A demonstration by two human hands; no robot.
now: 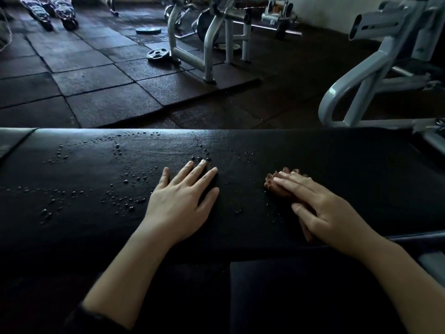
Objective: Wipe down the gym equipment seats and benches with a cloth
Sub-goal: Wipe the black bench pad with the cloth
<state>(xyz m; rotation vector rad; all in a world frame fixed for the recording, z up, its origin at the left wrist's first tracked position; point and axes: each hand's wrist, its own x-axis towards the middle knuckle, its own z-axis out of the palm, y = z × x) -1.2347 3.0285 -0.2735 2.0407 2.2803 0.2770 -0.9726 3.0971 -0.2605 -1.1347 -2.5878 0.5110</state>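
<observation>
Dark rubber tiles [96, 75] floor a dim gym, with pale machine frames [212, 44] and weight plates [157, 54] at the far side. The near black bench [337, 165] is beaded with droplets [125, 182] on its left half. The left hand [183, 201] lies flat and open on it; the right hand [322, 208] presses a brown cloth [277, 186] down with straight fingers.

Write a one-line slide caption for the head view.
Left hand flat on a droplet-covered black bench; right hand presses a reddish cloth.
</observation>
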